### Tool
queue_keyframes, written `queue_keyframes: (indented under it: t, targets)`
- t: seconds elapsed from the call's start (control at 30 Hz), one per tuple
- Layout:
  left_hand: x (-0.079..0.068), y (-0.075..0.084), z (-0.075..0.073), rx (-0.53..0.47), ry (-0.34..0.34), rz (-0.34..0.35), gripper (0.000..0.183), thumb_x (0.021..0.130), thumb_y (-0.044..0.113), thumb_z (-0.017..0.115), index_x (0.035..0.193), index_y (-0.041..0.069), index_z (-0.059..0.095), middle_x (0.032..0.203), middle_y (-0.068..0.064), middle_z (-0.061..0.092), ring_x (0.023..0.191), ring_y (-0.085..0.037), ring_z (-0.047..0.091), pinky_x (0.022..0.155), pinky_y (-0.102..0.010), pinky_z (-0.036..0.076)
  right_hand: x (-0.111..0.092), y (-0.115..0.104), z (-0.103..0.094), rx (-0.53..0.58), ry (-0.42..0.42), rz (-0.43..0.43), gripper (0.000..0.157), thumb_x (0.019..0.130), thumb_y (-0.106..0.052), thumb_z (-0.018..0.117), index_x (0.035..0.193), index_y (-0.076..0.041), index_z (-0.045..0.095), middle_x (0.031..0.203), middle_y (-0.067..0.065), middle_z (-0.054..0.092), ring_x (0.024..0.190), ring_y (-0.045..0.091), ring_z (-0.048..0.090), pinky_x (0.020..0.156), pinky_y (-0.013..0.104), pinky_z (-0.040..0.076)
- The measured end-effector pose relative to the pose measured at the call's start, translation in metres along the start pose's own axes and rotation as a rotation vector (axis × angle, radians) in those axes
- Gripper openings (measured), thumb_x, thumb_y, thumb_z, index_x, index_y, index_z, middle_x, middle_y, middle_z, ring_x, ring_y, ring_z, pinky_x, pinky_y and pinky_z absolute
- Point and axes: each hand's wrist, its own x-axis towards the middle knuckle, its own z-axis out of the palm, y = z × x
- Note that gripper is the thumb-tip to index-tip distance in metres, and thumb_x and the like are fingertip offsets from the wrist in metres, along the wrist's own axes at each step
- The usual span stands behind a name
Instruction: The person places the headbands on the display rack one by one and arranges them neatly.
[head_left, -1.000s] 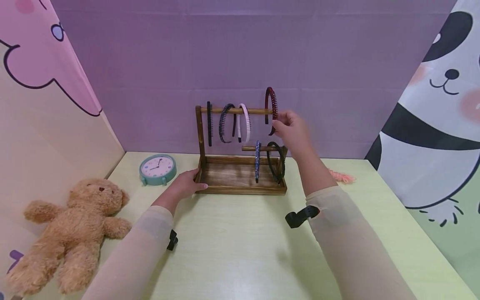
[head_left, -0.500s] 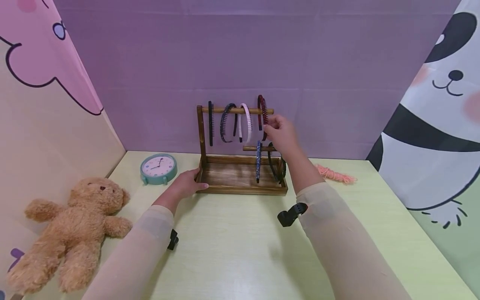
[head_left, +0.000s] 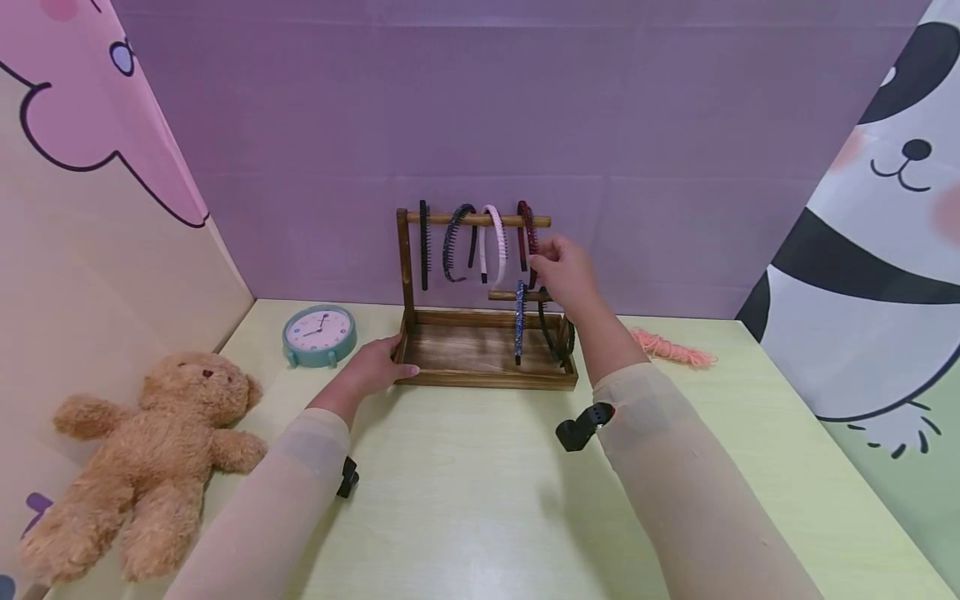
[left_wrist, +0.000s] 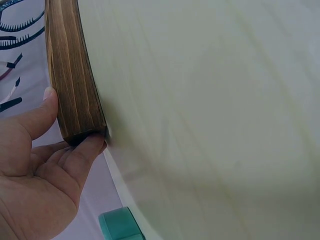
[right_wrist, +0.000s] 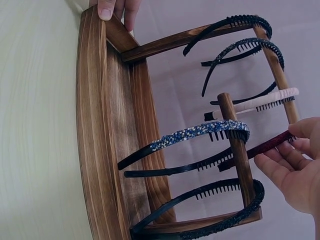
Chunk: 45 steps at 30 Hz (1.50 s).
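Note:
A brown wooden headband rack (head_left: pixel 487 380) stands on the table, with a long upper bar, a shorter lower bar and a tray base. My left hand (head_left: pixel 371 371) grips the tray's left end, thumb over the front corner. My right hand (head_left: pixel 566 268) pinches the lower part of a dark red headband (head_left: pixel 533 229), which loops over the upper bar near its free right end. Left of it on that bar hang a pale pink headband (head_left: pixel 501 246), a dark toothed one (head_left: pixel 449 250) and a black one (head_left: pixel 424 250). The lower bar carries a blue glittery headband (right_wrist: pixel 195 131) and a black headband (right_wrist: pixel 170 204).
Left of the rack lies a teal round clock (head_left: pixel 318 335). A brown teddy bear (head_left: pixel 165 458) leans along the table's left side. Pink yarn (head_left: pixel 675 350) lies to the right, behind my right forearm. A purple backdrop (head_left: pixel 480 100) rises behind the rack.
My right hand has moved left with the red headband, sliding it inward from the upper bar's end, then lowered it onto the bar. My left hand has kept its grip on the tray.

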Motion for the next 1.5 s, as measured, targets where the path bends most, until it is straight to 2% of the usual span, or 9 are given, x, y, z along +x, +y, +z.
queue_keyframes:
  t: [0.2, 0.5, 0.93, 1.1, 1.3, 1.5]
  targets:
    - [0.001, 0.000, 0.001, -0.003, 0.001, -0.003, 0.082, 0.094, 0.033, 0.067, 0.157, 0.009, 0.021, 0.159, -0.018, 0.030, 0.147, -0.036, 0.027, 0.119, -0.052, 0.025, 0.001, 0.002, -0.001, 0.013, -0.013, 0.018, 0.027, 0.099, -0.018, 0.057, 0.118, 0.001, 0.056, 0.112, 0.016, 0.061, 0.099, 0.034, 0.061, 0.092, 0.047, 0.054]
    - [0.001, -0.002, 0.001, -0.002, 0.002, 0.040, 0.080, 0.094, 0.030, 0.067, 0.156, 0.005, 0.023, 0.156, -0.020, 0.034, 0.145, -0.037, 0.031, 0.118, -0.051, 0.027, -0.001, 0.001, -0.006, 0.000, -0.059, 0.079, 0.040, 0.101, -0.022, 0.055, 0.134, -0.001, 0.051, 0.127, 0.018, 0.058, 0.113, 0.035, 0.062, 0.099, 0.044, 0.052]
    - [0.005, -0.001, 0.004, -0.001, -0.009, 0.037, 0.080, 0.095, 0.031, 0.066, 0.157, 0.007, 0.022, 0.157, -0.019, 0.032, 0.145, -0.037, 0.030, 0.119, -0.052, 0.026, -0.006, 0.005, -0.015, 0.003, -0.058, 0.067, 0.042, 0.099, -0.023, 0.058, 0.135, -0.002, 0.052, 0.125, 0.017, 0.058, 0.113, 0.030, 0.062, 0.099, 0.039, 0.052]
    - [0.006, 0.000, 0.004, 0.011, -0.001, 0.054, 0.079, 0.095, 0.031, 0.066, 0.156, 0.006, 0.023, 0.157, -0.020, 0.033, 0.145, -0.037, 0.030, 0.119, -0.051, 0.026, -0.009, 0.005, -0.022, -0.014, -0.065, 0.039, 0.044, 0.099, -0.024, 0.057, 0.137, -0.003, 0.051, 0.127, 0.018, 0.058, 0.115, 0.030, 0.061, 0.101, 0.041, 0.051]
    - [0.005, 0.000, 0.004, 0.016, -0.008, 0.055, 0.080, 0.095, 0.032, 0.066, 0.156, 0.006, 0.022, 0.157, -0.020, 0.033, 0.145, -0.037, 0.030, 0.119, -0.052, 0.026, -0.018, 0.007, -0.030, -0.079, -0.040, 0.001, 0.050, 0.099, -0.031, 0.056, 0.141, -0.005, 0.047, 0.133, 0.015, 0.055, 0.123, 0.030, 0.053, 0.103, 0.047, 0.046]
    - [0.002, -0.004, 0.002, 0.006, -0.003, 0.033, 0.081, 0.094, 0.033, 0.066, 0.157, 0.008, 0.021, 0.158, -0.019, 0.032, 0.146, -0.037, 0.029, 0.119, -0.052, 0.025, -0.036, 0.008, -0.038, -0.164, -0.035, -0.141, 0.052, 0.099, -0.035, 0.056, 0.143, -0.007, 0.045, 0.136, 0.011, 0.055, 0.125, 0.027, 0.051, 0.108, 0.046, 0.043]
